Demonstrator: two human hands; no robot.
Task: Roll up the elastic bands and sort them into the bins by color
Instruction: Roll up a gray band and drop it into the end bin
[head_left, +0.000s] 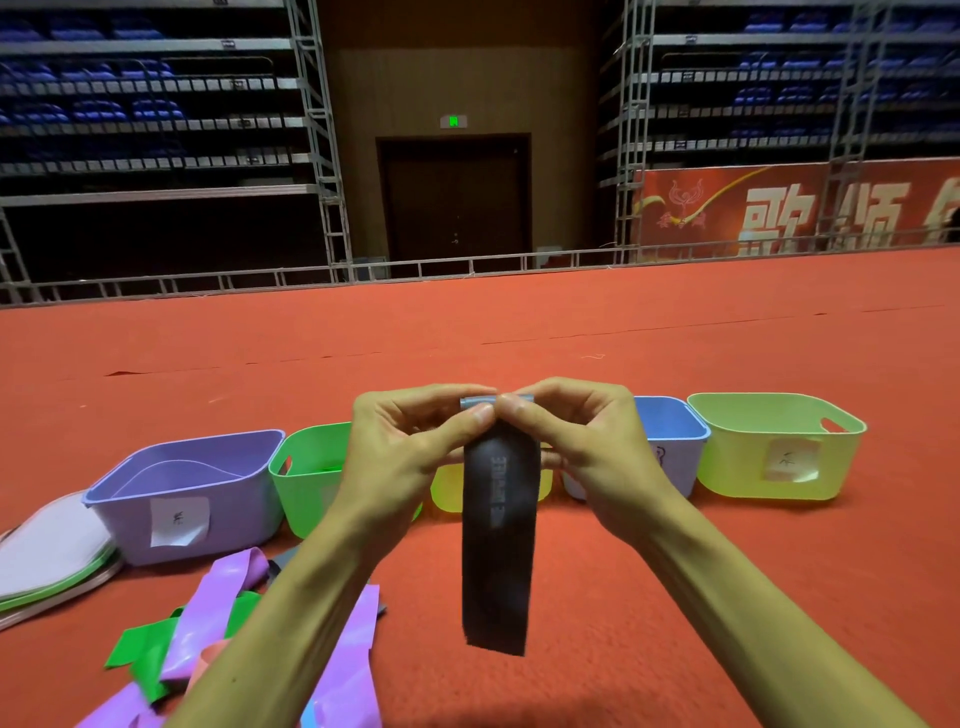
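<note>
Nearest, loose purple and green bands (218, 613) lie tangled on the red floor (675, 597) by the left forearm. Above them the left hand (410, 452) and right hand (576, 447) pinch the top of a dark band (500, 545), its tail hanging free; a slipped thumb could let that small roll spring open. Beyond, the bins line up, purple bin (192, 493) to pale green bin (779, 447), and I see no dark one, so it may get misfiled.
</note>
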